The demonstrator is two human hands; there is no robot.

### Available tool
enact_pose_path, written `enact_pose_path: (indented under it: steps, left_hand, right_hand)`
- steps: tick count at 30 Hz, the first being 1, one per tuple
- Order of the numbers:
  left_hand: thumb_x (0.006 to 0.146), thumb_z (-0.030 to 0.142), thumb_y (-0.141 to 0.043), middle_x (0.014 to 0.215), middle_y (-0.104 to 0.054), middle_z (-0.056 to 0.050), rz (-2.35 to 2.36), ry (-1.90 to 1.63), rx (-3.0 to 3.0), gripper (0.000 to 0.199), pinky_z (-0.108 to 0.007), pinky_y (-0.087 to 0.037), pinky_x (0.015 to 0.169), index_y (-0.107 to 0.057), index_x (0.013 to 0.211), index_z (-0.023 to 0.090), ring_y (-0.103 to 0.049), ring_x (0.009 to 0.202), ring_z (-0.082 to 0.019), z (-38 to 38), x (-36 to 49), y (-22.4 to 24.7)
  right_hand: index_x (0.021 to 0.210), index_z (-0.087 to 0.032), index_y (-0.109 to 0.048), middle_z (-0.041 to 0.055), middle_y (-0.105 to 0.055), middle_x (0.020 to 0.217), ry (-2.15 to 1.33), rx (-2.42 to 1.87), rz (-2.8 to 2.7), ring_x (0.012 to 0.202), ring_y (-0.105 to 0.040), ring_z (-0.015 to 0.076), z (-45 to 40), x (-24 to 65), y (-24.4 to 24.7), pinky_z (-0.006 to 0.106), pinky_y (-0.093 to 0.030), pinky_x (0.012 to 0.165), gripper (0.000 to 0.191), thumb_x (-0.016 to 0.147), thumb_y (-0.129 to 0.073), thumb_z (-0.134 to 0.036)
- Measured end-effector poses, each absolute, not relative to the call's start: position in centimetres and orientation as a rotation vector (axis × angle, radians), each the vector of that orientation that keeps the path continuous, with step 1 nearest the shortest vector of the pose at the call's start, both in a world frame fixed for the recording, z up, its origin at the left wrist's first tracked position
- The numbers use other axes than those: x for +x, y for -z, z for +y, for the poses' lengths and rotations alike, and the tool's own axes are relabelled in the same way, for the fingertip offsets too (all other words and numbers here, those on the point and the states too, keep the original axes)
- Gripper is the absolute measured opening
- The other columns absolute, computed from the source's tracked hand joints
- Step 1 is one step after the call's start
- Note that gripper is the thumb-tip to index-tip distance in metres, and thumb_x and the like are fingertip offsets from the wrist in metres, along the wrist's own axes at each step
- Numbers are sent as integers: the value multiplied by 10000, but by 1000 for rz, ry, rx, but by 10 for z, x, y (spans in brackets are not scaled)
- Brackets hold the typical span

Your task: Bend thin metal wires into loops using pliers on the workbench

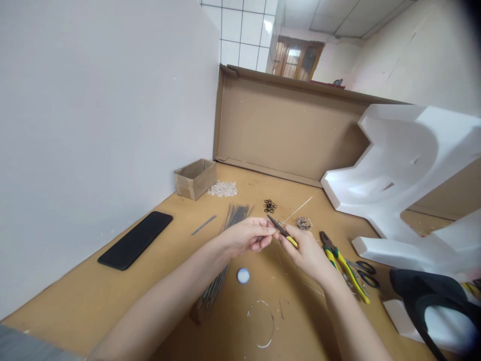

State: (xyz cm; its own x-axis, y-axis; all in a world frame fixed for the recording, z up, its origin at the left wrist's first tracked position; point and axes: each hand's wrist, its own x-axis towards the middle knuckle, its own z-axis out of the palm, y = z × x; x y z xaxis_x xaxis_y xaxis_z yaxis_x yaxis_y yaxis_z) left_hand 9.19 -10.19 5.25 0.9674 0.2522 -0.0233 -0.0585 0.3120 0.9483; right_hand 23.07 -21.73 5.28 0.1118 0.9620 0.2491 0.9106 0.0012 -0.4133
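Right grip (306,253) closed firmly around yellow-handled needle-nose pliers (287,238); left grip (250,235) curled shut beside their black tip, a thin silver wire (298,209) rising nearby. Both were raised above the tan wooden desk (158,286), seemingly to steady fine work.

My forearms reach across a tan wooden tabletop (71,313). Beyond my left hand (248,236) lie a bundle of thin rods (236,215) and a single metal rod (204,224), with a flat black slab (135,240) further left. Further out sit a small cardboard box (195,179) and a heap of clear beads (222,189). Past my right hand (306,253) are black rings (269,205) and a small metal cluster (303,223). To its right lie yellow-handled pliers (343,268), black-handled scissors (364,274) and white foam pieces (394,175). Nearer me, below my hands, are a round white cap (243,275), a wire loop (261,323) and a small wire hook (283,307).
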Motion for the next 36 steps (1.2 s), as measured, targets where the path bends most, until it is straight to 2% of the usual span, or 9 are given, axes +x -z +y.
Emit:
enact_pose_path:
  steps: [9, 14, 17, 19, 22, 28, 31, 33, 36]
  left_hand:
    - [766, 292, -506, 498, -505, 32, 207, -326, 1405, 188, -156, -252, 374, -556, 745, 112, -365, 368, -29, -96, 95, -39]
    - [766, 315, -497, 482, -499, 42, 258, -434, 1553, 201, -160, -283, 389, -529, 730, 120, -384, 356, -37, -90, 99, -34]
    - [770, 317, -482, 467, -482, 53, 369, -591, 1629, 200, -158, -277, 380, -515, 715, 128, -370, 343, -36, -81, 97, -37]
    - [771, 320, -476, 469, -479, 56, 389, -620, 1657, 199, -157, -279, 375, -514, 723, 131, -372, 341, -37, -77, 94, -40]
    - [776, 318, -461, 488, -486, 52, 346, -545, 1710, 195, -160, -297, 385, -515, 737, 134, -387, 356, -42, -77, 90, -46]
    - [791, 287, -422, 517, -474, 49, 385, -482, 1882, 167, -174, -320, 422, -496, 716, 157, -396, 403, -57, -94, 82, -59]
    - [810, 276, -383, 532, -477, 38, 400, -517, 2018, 188, -175, -297, 433, -498, 716, 161, -393, 433, -67, -98, 79, -63]
    - [818, 265, -371, 519, -462, 37, 426, -582, 2201, 204, -181, -270, 444, -509, 705, 166, -382, 449, -75, -100, 77, -63]
    - [816, 237, -372, 493, -426, 38, 483, -685, 2500, 215, -198, -239, 466, -511, 666, 172, -362, 454, -85, -102, 77, -63]
  right_hand:
    - [693, -188, -520, 3, -555, 620, -21, -1964, -1718, 545, -476, 127, -206, 229, -37, 217, -321, 540, 177, 814, -413, -261]
    - [845, -179, -547, 4, -579, 742, -412, -1802, -1654, 678, -521, 133, -207, 242, -43, 237, -386, 638, 250, 845, -376, -362]
    - [852, -169, -553, 14, -575, 744, -556, -1878, -1642, 672, -532, 141, -210, 257, -40, 256, -398, 635, 323, 848, -337, -409]
    - [820, -178, -579, 37, -587, 789, -441, -2142, -1723, 720, -544, 167, -211, 263, -30, 272, -391, 651, 290, 805, -409, -413]
    - [907, -170, -591, 96, -597, 908, -210, -2457, -1757, 790, -566, 217, -206, 257, -8, 314, -384, 684, 264, 769, -449, -345]
    - [972, -165, -588, 123, -589, 979, -43, -2523, -1855, 881, -549, 253, -194, 235, 23, 327, -392, 712, 288, 715, -509, -268]
    - [969, -158, -597, 138, -591, 978, -16, -2491, -1868, 901, -542, 276, -195, 232, 17, 335, -399, 702, 295, 694, -550, -252]
    - [919, -156, -614, 136, -602, 939, 47, -2413, -1891, 880, -550, 266, -200, 229, 2, 326, -402, 693, 226, 720, -545, -238]
    - [881, -213, -616, 81, -617, 869, 188, -2219, -1905, 780, -562, 191, -218, 221, -34, 280, -403, 640, 209, 842, -413, -242]
